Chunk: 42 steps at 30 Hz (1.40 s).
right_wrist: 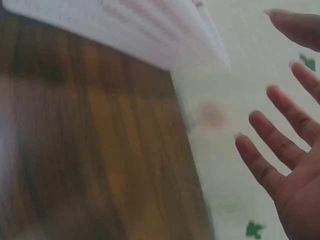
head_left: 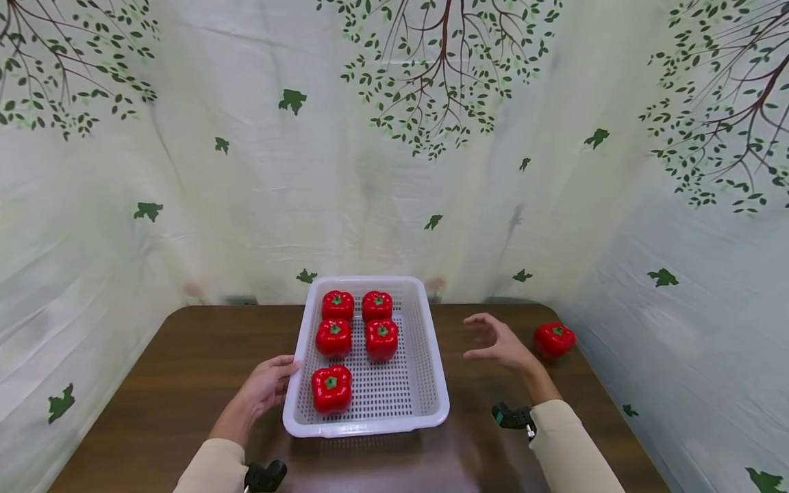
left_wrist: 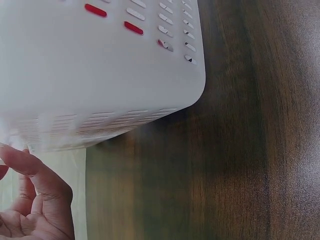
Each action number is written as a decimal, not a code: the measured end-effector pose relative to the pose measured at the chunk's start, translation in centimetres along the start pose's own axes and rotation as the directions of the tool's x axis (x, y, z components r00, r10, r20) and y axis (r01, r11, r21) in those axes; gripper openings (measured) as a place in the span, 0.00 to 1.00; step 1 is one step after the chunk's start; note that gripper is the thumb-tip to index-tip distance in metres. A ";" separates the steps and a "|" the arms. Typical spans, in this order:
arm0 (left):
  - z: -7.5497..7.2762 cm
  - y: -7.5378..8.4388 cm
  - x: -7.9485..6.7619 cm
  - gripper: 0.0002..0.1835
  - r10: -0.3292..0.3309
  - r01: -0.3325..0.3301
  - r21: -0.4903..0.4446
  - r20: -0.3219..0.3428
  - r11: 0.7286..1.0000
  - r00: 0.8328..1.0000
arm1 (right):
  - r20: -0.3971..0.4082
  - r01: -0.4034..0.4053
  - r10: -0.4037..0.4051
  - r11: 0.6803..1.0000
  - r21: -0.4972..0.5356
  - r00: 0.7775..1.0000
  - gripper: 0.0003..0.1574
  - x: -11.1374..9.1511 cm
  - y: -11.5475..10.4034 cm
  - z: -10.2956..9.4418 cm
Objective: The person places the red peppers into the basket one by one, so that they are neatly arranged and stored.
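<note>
A white plastic basket with slotted walls stands on the table. Inside are several glossy red bell peppers: three in the left column, such as the front one, and two in the right, such as this pepper. My left hand grips the basket's left rim; in the left wrist view its curled fingers are at the basket's edge. To the right of the basket my right hand is raised, fingers spread and holding nothing. Beyond it, another red bell pepper sits by the table's right edge.
The dark wood table has rounded back corners. Behind it and at both sides hangs a pale curtain printed with branches and green leaves. Each wrist wears a black camera mount, such as the right mount.
</note>
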<state>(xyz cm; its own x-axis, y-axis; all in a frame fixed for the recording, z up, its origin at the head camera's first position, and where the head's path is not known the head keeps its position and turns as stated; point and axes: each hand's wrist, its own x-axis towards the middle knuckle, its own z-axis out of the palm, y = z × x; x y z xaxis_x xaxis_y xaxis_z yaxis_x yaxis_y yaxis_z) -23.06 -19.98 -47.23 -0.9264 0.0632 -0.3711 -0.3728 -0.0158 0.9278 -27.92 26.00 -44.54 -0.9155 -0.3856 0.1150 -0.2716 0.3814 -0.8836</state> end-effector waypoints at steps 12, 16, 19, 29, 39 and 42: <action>0.1 0.0 0.1 0.21 0.002 -0.002 0.000 -0.008 1.000 1.000 | -0.153 -0.020 0.007 0.996 -0.084 0.988 0.41 -3.7 3.3 -4.9; 0.0 -0.1 0.0 0.22 -0.004 0.004 0.006 -0.013 1.000 1.000 | -0.225 -0.091 0.068 0.991 -0.096 0.972 0.42 -4.8 3.8 -6.2; -0.1 -0.1 -0.1 0.22 -0.008 0.008 0.005 -0.023 1.000 1.000 | -0.266 -0.158 0.128 0.983 -0.094 0.955 0.44 -5.4 4.0 -7.1; -0.6 0.0 -0.4 0.23 0.000 0.001 0.027 -0.023 1.000 1.000 | -0.389 -0.292 0.251 0.955 -0.050 0.886 0.51 -6.5 5.5 -9.4; -0.4 0.0 -0.4 0.24 -0.001 0.002 0.030 -0.029 1.000 1.000 | -0.412 -0.376 0.331 0.926 -0.031 0.849 0.55 -6.4 6.7 -10.4; -0.1 -0.2 -0.2 0.24 0.002 -0.001 0.027 -0.026 1.000 1.000 | -0.424 -0.405 0.358 0.914 -0.022 0.832 0.55 -6.6 7.3 -10.7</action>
<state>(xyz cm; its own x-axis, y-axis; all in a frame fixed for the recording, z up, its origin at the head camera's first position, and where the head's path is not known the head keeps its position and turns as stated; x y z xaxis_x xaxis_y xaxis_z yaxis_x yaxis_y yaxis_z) -22.84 -20.12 -47.31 -0.9282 0.0377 -0.3701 -0.3700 0.0111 0.9290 -27.03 40.34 -46.93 -0.9846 0.1724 -0.0280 0.1156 0.5232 -0.8443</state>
